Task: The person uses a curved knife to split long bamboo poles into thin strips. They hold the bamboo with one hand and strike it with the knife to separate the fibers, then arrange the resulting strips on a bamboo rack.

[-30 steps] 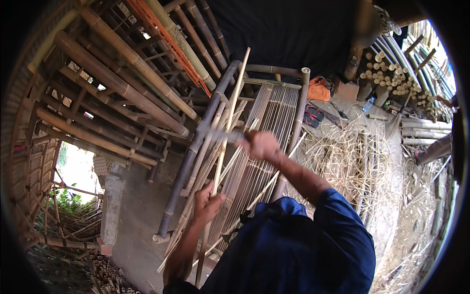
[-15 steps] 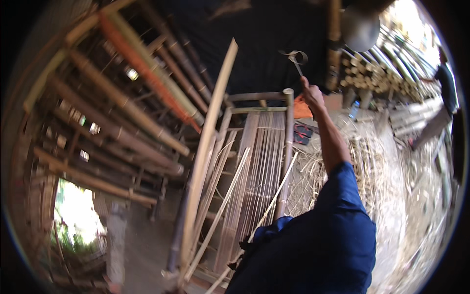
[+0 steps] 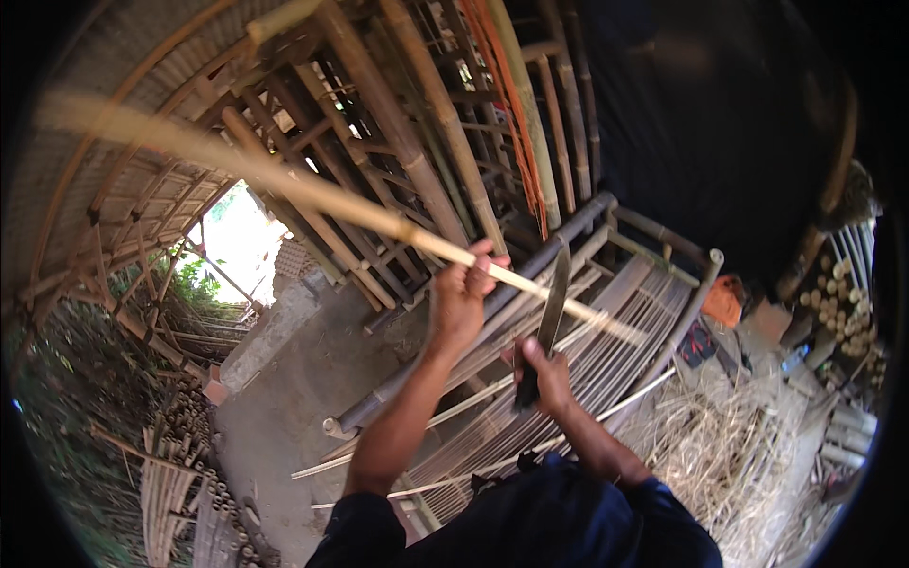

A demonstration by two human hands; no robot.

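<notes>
Bamboo strip (image 3: 350, 205) within tight left fingers (image 3: 454, 282), knife (image 3: 553, 308) within tight right fingers (image 3: 536, 355), slatted bench (image 3: 597, 369) below.

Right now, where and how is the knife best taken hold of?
By the dark handle of the knife, probably from the person's own side, where the right hand holds it. The blade points away from the body and crosses the bamboo strip in view, so gripping the near end likely keeps fingers off the metal.

black sheet (image 3: 705, 123) | orange cloth (image 3: 723, 301) | plastic bottle (image 3: 794, 358) | stacked bamboo poles (image 3: 838, 301)
</notes>
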